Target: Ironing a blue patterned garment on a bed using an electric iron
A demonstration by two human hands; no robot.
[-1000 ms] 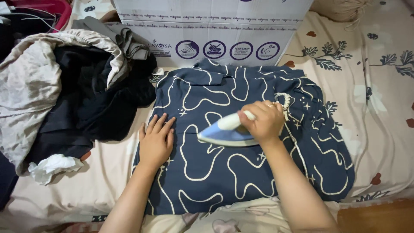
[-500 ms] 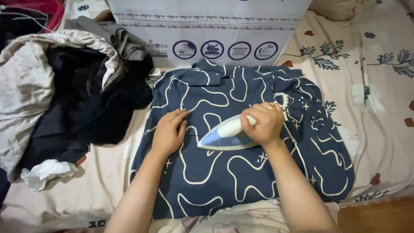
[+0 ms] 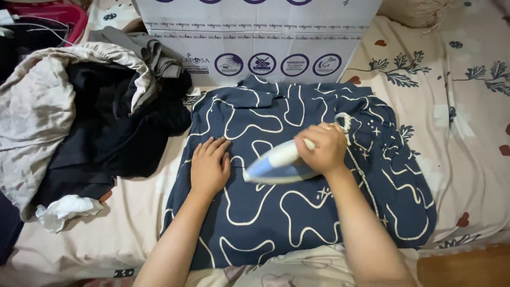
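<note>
Right hand (image 3: 324,149) is clenched around the handle of the blue-and-white iron (image 3: 276,163), flat on the navy patterned shirt (image 3: 297,212) mid-bed. Left hand (image 3: 210,167) lies just beside it, fingers (image 3: 215,146) released and spread on the cloth; a clothes pile (image 3: 79,117) sits at the bed's left edge.

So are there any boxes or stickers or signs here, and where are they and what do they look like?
Cardboard box: at the top middle, behind the navy shirt; big, white, with rows of small purple print.
Round symbols: four purple-ringed circles in a row on the box's front, each with a small picture inside.
Small dark mark: left of the circles, a rectangular printed patch.
No screens or wall signs in view.
</note>
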